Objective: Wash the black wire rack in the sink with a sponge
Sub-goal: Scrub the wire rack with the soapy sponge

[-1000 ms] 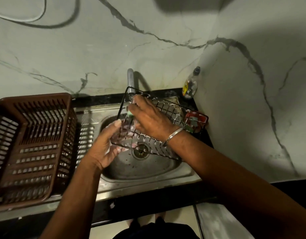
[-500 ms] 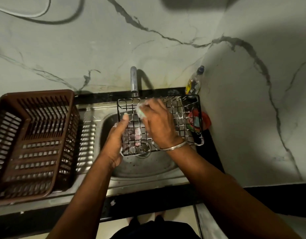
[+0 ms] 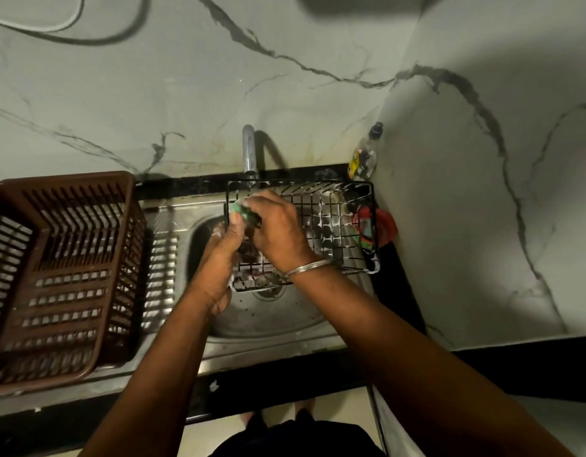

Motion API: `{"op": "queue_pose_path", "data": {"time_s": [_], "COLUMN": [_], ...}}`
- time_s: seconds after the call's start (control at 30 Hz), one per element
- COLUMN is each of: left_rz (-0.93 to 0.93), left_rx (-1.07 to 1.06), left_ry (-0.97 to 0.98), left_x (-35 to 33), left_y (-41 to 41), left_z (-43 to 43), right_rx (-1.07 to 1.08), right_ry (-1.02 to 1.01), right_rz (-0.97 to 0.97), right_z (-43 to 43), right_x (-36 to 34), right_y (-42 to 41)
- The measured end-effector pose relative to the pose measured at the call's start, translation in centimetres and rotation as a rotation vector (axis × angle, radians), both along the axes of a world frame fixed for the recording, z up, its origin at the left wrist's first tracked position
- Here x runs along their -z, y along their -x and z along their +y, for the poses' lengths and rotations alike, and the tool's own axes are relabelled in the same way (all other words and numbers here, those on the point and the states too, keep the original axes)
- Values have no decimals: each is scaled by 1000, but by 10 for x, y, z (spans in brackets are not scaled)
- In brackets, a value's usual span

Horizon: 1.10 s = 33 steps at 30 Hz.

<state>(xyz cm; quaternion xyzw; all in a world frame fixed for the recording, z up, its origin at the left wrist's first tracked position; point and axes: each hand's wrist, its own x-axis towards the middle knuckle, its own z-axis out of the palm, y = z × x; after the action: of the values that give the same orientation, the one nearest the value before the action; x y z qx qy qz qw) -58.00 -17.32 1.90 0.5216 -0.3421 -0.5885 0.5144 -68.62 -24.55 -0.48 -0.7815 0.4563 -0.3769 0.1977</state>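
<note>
Rack: I hold the black wire rack over the steel sink, its grid streaked with white foam, its far edge just below the tap.
Left hand: my left hand takes the rack's near left corner, thumb raised along the left edge; its grip is closed on the wire.
Right hand: my right hand lies across the grid, fingers curled round the green sponge and pressing it against the rack's far left corner. A metal bangle circles that wrist.
Sponge: only a green edge with some foam shows between my fingers.
Sink: the drain is partly visible under the rack's near edge, and the basin looks wet.
Left of the sink: a brown slatted plastic basket stands on the ribbed draining board.
Right of the sink: a red round thing with something colourful inside sits behind the rack's right end; I cannot tell what it is.
Corner: a small clear bottle with a yellow label and a dark cap leans where the two marble walls meet.
Table: its dark front edge runs below the sink.
</note>
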Motion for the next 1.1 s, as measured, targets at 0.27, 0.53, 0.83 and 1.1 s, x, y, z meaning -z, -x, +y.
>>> {"op": "queue_pose_path", "data": {"time_s": [0.27, 0.53, 0.83, 1.1], "left_rz": [18, 38, 26, 66], "left_rx": [26, 19, -9, -55], "left_ry": [2, -99, -164, -192], "left_x": [1, 6, 14, 19], "left_y": [7, 7, 6, -3], "left_z": [7, 12, 8, 3], "right_rx": [-25, -36, -20, 56], "right_ry": [191, 128, -2, -108], "right_rz": [64, 350, 311, 315], "right_z": [6, 15, 15, 10], "right_x": [-1, -4, -6, -13], "right_y": [-1, 19, 33, 45]}}
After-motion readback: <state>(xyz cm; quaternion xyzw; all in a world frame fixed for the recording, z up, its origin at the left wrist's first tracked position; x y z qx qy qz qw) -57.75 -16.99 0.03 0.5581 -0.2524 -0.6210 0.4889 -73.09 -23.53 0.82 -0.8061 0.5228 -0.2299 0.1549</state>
